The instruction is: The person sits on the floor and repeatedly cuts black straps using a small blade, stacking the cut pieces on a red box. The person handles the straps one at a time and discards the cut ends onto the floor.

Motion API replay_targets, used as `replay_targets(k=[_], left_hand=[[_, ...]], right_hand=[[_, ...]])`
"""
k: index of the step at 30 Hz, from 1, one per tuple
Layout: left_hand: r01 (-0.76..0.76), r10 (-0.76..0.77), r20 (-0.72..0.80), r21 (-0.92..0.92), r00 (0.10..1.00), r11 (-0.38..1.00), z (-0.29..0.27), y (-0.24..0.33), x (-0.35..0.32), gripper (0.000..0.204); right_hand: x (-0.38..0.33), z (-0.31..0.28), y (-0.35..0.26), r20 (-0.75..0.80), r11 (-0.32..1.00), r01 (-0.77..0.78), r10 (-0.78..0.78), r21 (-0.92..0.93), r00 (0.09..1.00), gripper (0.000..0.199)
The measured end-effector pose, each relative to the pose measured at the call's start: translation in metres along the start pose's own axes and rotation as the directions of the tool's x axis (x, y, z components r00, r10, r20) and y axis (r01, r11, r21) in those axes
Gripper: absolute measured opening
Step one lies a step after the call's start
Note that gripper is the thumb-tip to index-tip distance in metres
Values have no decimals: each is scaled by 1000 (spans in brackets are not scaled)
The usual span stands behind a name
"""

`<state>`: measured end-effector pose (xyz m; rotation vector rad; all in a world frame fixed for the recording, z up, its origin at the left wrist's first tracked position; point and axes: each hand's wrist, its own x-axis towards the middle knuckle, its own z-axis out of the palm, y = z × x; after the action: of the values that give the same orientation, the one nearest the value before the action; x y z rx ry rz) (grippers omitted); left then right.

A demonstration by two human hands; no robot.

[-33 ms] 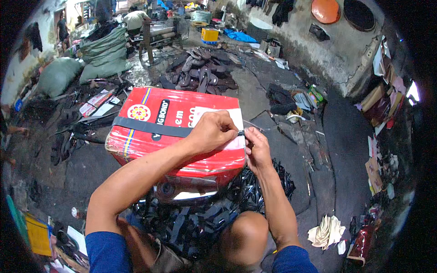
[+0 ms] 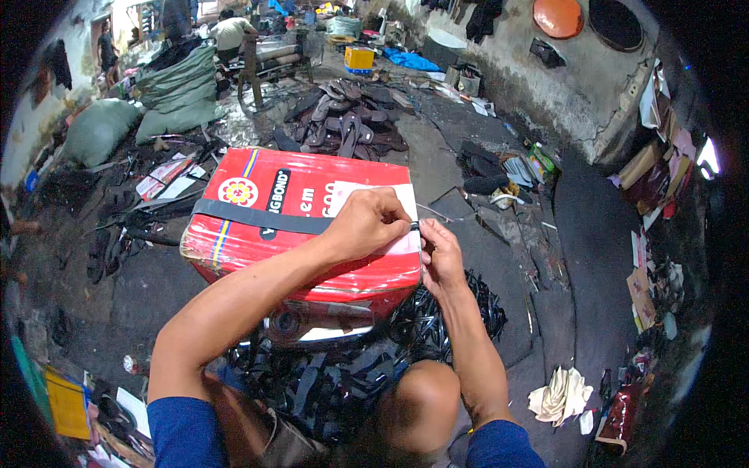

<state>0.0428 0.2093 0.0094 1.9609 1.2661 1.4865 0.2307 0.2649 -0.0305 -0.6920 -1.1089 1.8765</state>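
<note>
A red wrapped box (image 2: 257,214) with a white label sits in front of me, and a dark strap (image 2: 250,218) runs across its top. My left hand (image 2: 370,222) lies on the box's right end with fingers closed on the strap's end. My right hand (image 2: 438,251) meets it at the box's right edge and pinches the same strap end. Under and in front of the box lies a heap of black rubber strips (image 2: 343,374). My bent knee (image 2: 425,402) shows below the hands.
A pile of dark sandal soles (image 2: 351,117) lies beyond the box. Green sacks (image 2: 175,90) and a seated person (image 2: 232,31) are at the far left. Crumpled cloth (image 2: 560,394) lies at right, papers and scraps line the right wall, and a yellow crate (image 2: 359,58) stands far back.
</note>
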Motion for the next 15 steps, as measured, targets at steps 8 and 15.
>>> replay_targets(k=[8,15], left_hand=[[-98,99,-20,38,995,994,2,-9,10,10],[4,-4,-9,5,1000,1000,6,-7,12,10]], right_hand=[[-3,8,-42,-111,976,-182,169,-116,979,41],[49,24,-43,45,134,117,-451,-984,891,44]])
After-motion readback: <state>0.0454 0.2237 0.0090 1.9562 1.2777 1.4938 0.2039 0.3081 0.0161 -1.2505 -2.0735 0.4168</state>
